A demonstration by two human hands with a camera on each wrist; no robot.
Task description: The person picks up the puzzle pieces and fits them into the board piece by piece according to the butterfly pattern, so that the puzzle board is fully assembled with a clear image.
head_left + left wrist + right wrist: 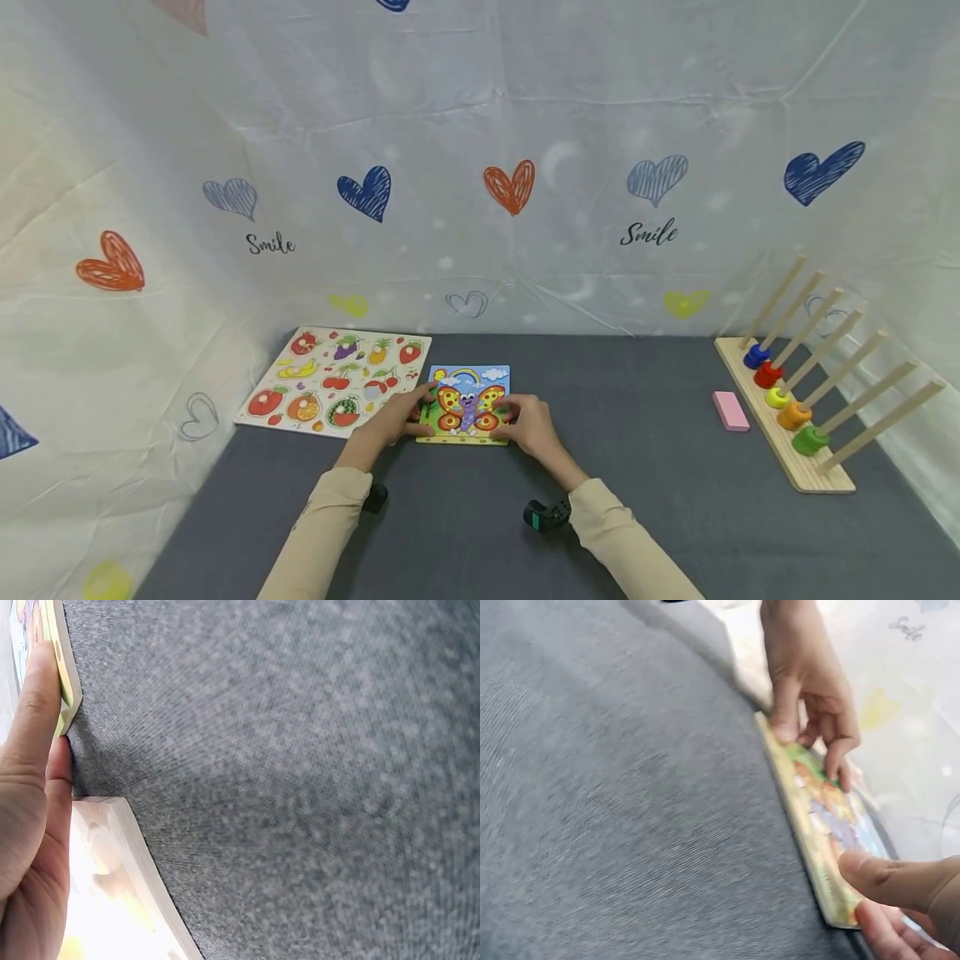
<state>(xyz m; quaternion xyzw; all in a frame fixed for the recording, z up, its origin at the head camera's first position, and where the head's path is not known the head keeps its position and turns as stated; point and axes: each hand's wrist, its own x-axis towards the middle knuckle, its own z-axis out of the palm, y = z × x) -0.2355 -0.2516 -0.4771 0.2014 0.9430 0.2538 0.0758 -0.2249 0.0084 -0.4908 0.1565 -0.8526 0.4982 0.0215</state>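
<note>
In the head view, a small butterfly puzzle board (468, 410) lies on the grey table between both hands. My left hand (390, 418) holds its left edge, with the thumb over the front corner and fingers reaching onto the picture. The right hand (531, 425) grips the opposite edge. In the left wrist view, the thumb (39, 697) lies on the board's top face while another finger is at its side. The right wrist view shows the right thumb (866, 871) on top and fingers (885, 930) against the edge; their tips are partly hidden.
A larger fruit puzzle board (330, 383) lies just left, reaching behind the left hand. To the right are a pink block (731, 412) and a wooden peg stand (798, 433) with coloured rings. A heart-printed white curtain (450, 250) hangs along the table's back edge.
</note>
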